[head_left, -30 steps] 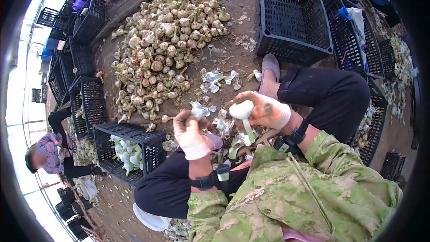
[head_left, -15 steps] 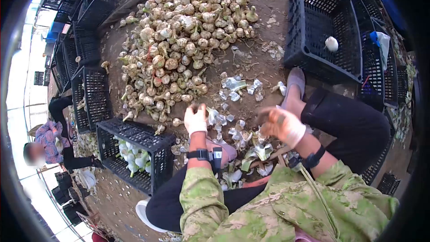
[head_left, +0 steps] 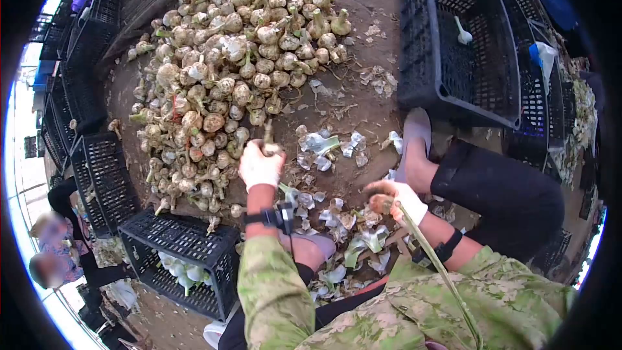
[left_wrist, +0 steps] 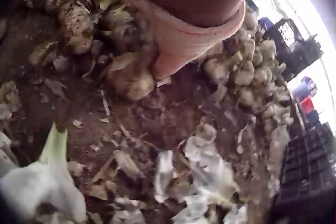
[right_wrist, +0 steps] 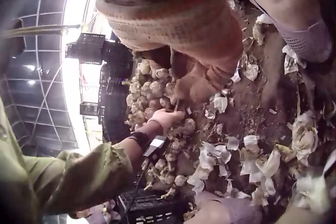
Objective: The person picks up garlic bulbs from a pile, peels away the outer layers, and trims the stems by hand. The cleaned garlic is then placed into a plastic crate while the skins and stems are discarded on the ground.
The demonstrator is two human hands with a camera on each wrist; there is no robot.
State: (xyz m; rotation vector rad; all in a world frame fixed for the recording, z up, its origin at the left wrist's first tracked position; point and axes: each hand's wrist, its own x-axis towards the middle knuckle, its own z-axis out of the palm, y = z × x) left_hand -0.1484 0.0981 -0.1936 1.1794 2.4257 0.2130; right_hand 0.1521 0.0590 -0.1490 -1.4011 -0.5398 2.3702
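In the head view my gloved left hand (head_left: pixel 261 165) grips an unpeeled garlic bulb (head_left: pixel 272 149), its stem pointing away from me, at the near side of the big garlic pile (head_left: pixel 207 100). The left wrist view shows the glove cuff (left_wrist: pixel 184 40) and a blurred bulb (left_wrist: pixel 134 83) beside it. My gloved right hand (head_left: pixel 398 202) hovers over the peelings near my knee, fingers loosely bent, with no bulb in it. One white, cleaned garlic bulb (head_left: pixel 464 37) lies inside the black crate (head_left: pixel 447 87) at the upper right.
Another black crate (head_left: pixel 175 233) at lower left holds several white bulbs (head_left: pixel 188 271). Papery peelings (head_left: pixel 317 144) litter the dirt between my feet. Stacked crates (head_left: pixel 107 168) line the left side, where other people (head_left: pixel 61 246) sit.
The white bulb left my right hand and landed in the upper right crate. My left hand let go of its peelings, reached forward to the pile and took an unpeeled bulb. My right hand drew back slightly.
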